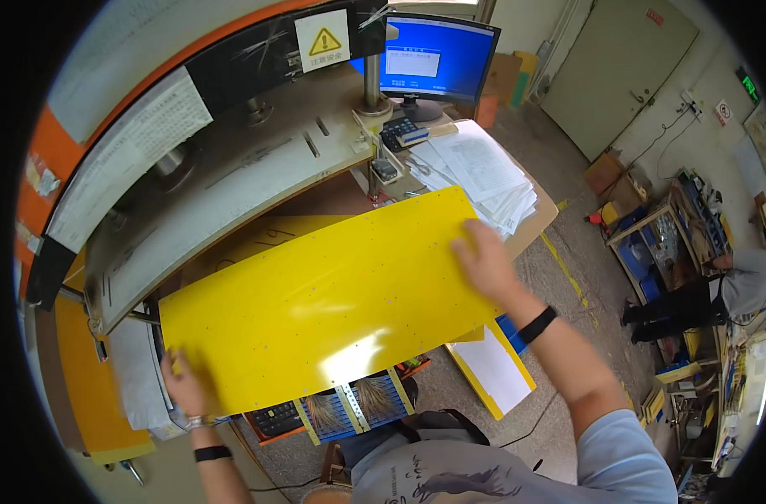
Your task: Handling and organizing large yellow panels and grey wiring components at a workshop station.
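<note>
- The press (232, 160), grey and long with an orange frame, stood behind everything; its bed lay just beyond the sheet.
- The sheet (324, 294) was a broad, glossy yellow panel, rectangular, dotted with small holes, held roughly level in front of the press, tilted up to the right.
- It looked thin yet stiff, likely metal: light enough for two hands, prone to flex, slick on its painted face, perhaps sharp-edged. Opposite edges seemed the sound places to hold.
- The paper stack (484, 181) sat on the surface at right, under the sheet's far corner.
- The right hand (486, 262) lay flat on the sheet's right edge, fingers spread.
- The left hand (188, 385) gripped the sheet's near left corner, fingers on top.
</note>
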Demonstrator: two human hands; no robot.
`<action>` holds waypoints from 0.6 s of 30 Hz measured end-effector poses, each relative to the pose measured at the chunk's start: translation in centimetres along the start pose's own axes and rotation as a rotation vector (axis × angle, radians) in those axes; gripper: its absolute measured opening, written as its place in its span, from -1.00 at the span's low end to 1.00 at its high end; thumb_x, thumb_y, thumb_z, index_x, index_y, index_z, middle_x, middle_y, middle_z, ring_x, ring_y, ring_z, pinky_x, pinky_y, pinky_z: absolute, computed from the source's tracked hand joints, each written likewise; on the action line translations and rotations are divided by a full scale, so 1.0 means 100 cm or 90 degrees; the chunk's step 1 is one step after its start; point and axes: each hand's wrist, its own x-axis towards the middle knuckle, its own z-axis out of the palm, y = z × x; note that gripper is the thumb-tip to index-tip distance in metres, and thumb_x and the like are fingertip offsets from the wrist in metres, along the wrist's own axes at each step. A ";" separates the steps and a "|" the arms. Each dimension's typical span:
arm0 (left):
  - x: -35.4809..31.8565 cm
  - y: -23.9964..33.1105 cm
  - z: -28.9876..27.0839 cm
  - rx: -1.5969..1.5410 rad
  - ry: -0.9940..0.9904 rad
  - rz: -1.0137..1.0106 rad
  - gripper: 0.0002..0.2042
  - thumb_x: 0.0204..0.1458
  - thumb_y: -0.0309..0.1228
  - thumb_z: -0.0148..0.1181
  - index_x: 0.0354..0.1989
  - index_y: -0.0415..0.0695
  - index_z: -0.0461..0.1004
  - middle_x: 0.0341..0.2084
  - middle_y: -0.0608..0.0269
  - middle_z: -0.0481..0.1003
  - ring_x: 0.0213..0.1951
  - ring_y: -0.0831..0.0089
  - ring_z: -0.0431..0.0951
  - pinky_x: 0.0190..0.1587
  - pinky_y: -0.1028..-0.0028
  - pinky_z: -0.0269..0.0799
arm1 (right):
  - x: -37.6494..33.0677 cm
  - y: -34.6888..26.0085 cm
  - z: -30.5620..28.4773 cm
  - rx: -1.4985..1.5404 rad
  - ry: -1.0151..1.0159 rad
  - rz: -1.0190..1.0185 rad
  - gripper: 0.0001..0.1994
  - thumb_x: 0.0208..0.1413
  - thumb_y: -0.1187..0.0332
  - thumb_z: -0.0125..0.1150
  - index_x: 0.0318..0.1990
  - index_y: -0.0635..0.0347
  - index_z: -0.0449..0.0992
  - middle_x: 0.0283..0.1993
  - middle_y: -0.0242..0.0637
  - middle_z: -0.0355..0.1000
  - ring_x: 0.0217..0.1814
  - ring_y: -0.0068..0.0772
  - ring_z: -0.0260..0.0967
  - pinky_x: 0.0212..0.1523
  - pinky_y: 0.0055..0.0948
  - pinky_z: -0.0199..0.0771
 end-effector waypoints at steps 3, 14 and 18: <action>0.047 -0.110 -0.057 0.190 -0.031 -0.163 -0.33 0.32 0.13 -0.08 -0.02 -0.39 0.54 -0.12 -0.14 0.60 -0.08 0.07 0.58 0.00 0.24 0.43 | 0.027 0.037 -0.026 0.020 -0.169 0.404 -0.36 0.36 -0.12 -0.08 0.04 0.43 0.53 0.13 0.26 0.45 0.19 0.22 0.40 0.25 -0.13 0.34; 0.040 -0.158 -0.042 -0.230 -0.253 -0.409 -0.17 0.30 0.29 -0.20 0.40 -0.27 0.25 0.39 0.14 0.27 0.33 0.20 0.28 0.37 0.39 0.11 | 0.006 0.074 0.025 0.302 -0.217 0.551 -0.15 0.37 -0.29 -0.29 0.23 0.51 0.41 0.30 0.16 0.39 0.35 0.00 0.35 0.36 -0.26 0.22; 0.040 -0.142 -0.041 -0.309 -0.253 -0.448 -0.19 0.31 0.27 -0.20 0.42 -0.25 0.22 0.40 0.16 0.27 0.33 0.19 0.28 0.37 0.39 0.13 | 0.012 0.064 0.011 0.181 -0.214 0.592 -0.10 0.35 -0.32 -0.32 0.22 0.56 0.40 0.27 0.26 0.39 0.36 0.08 0.34 0.38 -0.25 0.19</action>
